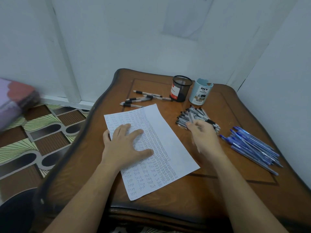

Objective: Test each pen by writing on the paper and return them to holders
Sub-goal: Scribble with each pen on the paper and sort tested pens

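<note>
A clear-barrelled pen with black trim [190, 115] was pinched in the curled fingers [190, 124] of the right hand [202, 134], just above the heap of matching pens [182, 117] on the brown wooden tabletop [185, 190], probably the next one to test. Its long axis ran away from the person toward the black mesh holder [181, 88]; blur hid which end was the tip. The left hand [124, 145] lay flat, fingers spread, pinning the white sheet of paper [170, 137] against sliding.

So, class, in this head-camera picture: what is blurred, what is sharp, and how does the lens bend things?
Head view: the right hand and the pen it pinches are smeared by motion; the left hand, flat on the paper, is sharp; the wide lens bows the edges of the table; the light is soft and dim.
</note>
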`<state>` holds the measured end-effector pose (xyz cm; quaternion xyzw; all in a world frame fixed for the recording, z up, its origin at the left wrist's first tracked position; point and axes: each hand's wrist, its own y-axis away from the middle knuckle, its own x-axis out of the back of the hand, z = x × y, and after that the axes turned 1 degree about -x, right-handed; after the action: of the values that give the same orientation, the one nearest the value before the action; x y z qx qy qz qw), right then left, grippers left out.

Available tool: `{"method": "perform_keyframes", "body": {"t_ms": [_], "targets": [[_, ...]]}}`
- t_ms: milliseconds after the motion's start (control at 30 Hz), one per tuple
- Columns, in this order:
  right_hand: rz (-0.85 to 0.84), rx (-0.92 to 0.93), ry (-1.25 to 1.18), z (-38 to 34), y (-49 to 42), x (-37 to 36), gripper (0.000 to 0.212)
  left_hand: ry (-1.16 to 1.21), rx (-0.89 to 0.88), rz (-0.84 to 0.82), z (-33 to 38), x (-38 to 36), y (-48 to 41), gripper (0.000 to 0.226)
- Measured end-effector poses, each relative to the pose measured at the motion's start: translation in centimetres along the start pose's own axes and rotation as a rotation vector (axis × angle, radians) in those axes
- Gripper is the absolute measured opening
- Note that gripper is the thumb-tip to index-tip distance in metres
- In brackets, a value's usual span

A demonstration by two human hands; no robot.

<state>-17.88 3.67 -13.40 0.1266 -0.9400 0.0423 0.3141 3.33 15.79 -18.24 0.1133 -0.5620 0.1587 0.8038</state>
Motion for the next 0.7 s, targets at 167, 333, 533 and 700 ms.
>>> {"method": "perform_keyframes", "body": {"t_ms": [167,333,533,700], "targets": [[0.075,0.148,0.525,-0.9,-5.3,3.4,0.025,-0.011,0.000,-0.002,0.0,0.1,-0.1,0.084],[-0.037,0.192,0.903,-1.2,-8.2,4.8,0.032,-0.008,0.004,-0.002,-0.1,0.0,-0.2,0.085],[-0.054,0.194,0.951,-0.1,-8.2,4.4,0.037,-0.001,-0.005,0.003,0.0,0.0,-0.2,0.085],[-0.033,0.202,0.906,0.1,-8.0,4.6,0.041,0.000,0.001,-0.002,-0.1,0.0,-0.1,0.085]]}}
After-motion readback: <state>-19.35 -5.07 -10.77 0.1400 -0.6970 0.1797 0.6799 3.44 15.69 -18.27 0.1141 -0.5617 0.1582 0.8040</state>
